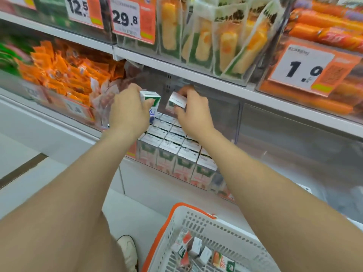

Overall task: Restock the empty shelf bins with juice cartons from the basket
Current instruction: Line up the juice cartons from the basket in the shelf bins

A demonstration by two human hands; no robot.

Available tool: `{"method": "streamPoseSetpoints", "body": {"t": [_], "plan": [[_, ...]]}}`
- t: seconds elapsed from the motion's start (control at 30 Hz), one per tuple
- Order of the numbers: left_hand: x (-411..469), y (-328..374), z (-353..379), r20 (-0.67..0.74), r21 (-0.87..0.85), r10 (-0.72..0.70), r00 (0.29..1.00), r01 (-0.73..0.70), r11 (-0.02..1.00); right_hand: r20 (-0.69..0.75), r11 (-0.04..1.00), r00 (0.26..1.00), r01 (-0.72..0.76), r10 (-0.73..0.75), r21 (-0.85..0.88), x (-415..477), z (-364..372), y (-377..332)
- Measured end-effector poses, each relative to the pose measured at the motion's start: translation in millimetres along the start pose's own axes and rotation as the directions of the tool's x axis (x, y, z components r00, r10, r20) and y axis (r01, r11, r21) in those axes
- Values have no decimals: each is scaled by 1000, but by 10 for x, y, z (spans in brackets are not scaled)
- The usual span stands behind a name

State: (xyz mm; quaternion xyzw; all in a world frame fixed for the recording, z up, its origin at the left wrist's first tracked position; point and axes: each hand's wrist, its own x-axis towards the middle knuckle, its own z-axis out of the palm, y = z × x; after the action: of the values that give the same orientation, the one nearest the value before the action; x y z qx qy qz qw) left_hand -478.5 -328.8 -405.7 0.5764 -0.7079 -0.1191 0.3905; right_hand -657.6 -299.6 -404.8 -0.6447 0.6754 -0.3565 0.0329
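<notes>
Shelving [196, 77] stands over a white floor [137, 213]. The left grip [127, 112] pinches an upright juice carton [150, 99], long axis vertical. The right grip [193, 114] pinches a second carton [176, 102], tilted, foil end up. Both hover above the packed cartons [170, 150] in a clear bin [225, 118]. The basket [188, 208] sits below.

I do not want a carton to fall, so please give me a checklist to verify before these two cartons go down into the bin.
1. Left hand grips left carton: ok.
2. Right hand grips right carton: ok.
3. Free place in bin under the hands: cannot tell, the hands hide it.
4. Stocked cartons stand upright in rows: ok.
5. Basket holds spare cartons: ok.
</notes>
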Motion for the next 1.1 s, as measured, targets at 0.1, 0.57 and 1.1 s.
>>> {"method": "streamPoseSetpoints", "body": {"t": [0.1, 0.57, 1.1], "plan": [[-3, 15, 33, 30, 10, -66, 997, 65, 998, 69, 994, 992, -104, 101, 30, 278, 221, 61], [2, 173, 27, 95, -73, -31, 995, 38, 997, 471, 993, 882, 27, 32, -118, 392, 240, -60], [-1207, 1312, -85, 402, -641, 166, 900, 147, 754, 63, 912, 996, -82, 62, 401, -1669, -1448, 363]]}}
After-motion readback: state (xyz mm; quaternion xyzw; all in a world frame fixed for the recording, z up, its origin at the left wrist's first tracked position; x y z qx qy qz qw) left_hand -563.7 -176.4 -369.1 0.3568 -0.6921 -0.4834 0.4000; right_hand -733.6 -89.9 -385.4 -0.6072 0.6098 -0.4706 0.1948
